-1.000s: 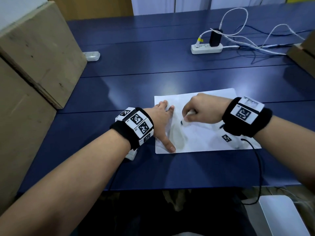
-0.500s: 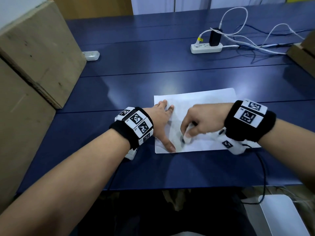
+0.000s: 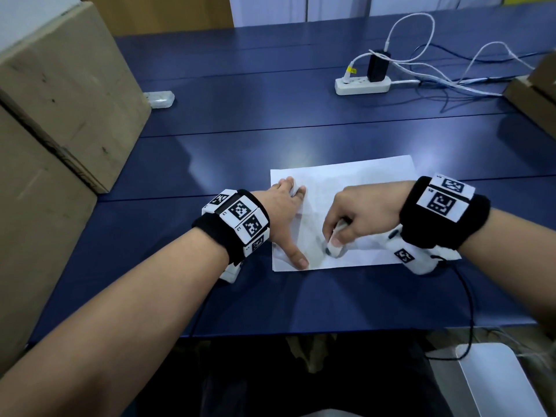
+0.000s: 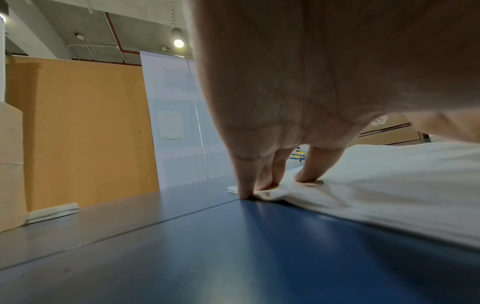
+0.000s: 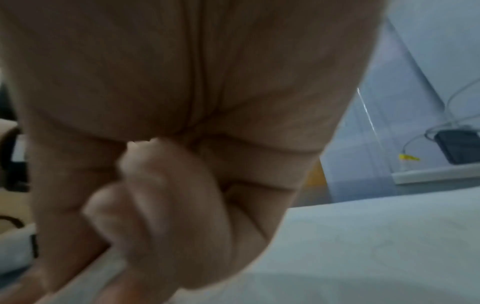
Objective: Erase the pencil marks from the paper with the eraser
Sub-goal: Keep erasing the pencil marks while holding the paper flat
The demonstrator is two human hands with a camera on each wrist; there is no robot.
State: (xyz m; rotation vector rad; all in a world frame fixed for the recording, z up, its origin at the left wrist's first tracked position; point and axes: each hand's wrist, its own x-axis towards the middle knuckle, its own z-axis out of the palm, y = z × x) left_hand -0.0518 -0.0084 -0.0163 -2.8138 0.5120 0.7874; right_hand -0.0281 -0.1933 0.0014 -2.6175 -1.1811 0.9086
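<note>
two hands work the paper: left hand flat, pinning its left edge; right hand pinching the eraser, mid-rub near the front edge. next likely needs firm strokes over remaining marks.

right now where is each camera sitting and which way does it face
Head: on the head, facing forward and down at the paper on the blue table; both forearms, left hand, right hand gripping the eraser.
Left wrist: low over the table, along the palm to fingertips pressing the paper's edge.
Right wrist: blurred, behind the curled fingers.
Head and right wrist share the power strip.
</note>
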